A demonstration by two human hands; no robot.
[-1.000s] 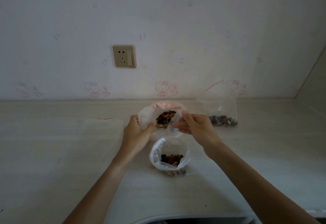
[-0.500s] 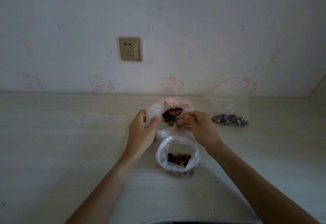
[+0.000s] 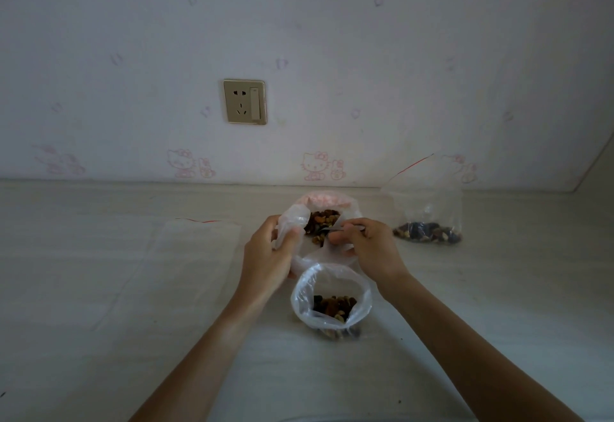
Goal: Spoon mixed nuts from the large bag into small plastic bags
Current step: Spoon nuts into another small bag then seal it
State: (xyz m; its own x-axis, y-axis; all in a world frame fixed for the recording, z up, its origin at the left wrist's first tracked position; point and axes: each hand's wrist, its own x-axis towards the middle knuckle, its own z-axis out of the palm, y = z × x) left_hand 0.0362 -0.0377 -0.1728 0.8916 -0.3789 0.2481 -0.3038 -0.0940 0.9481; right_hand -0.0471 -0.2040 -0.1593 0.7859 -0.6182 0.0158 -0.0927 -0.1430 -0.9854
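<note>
— Nuts [image 3: 321, 222] sit in the large bag [image 3: 349, 209] near the tabletop's [image 3: 99, 288] far edge; where's the open small bag [image 3: 332, 298]?

— Nearer, just below both hands. Left hand [image 3: 269, 255] pinches the large bag's rim; right hand [image 3: 368, 248] pinches the spoon [image 3: 332, 229], pointing left into the nuts.

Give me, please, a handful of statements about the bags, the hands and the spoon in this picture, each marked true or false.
1. The left hand grips the rim of the large bag. True.
2. The right hand is empty. False: it holds a spoon whose tip reaches into the large bag's opening.
3. The small open bag nearest the person already has nuts in it. True.
4. The zip bag at the right, with nuts at its bottom, lies flat and empty. False: it stands up and holds nuts.
5. A flat empty bag lies on the table left of the hands. True.
</note>
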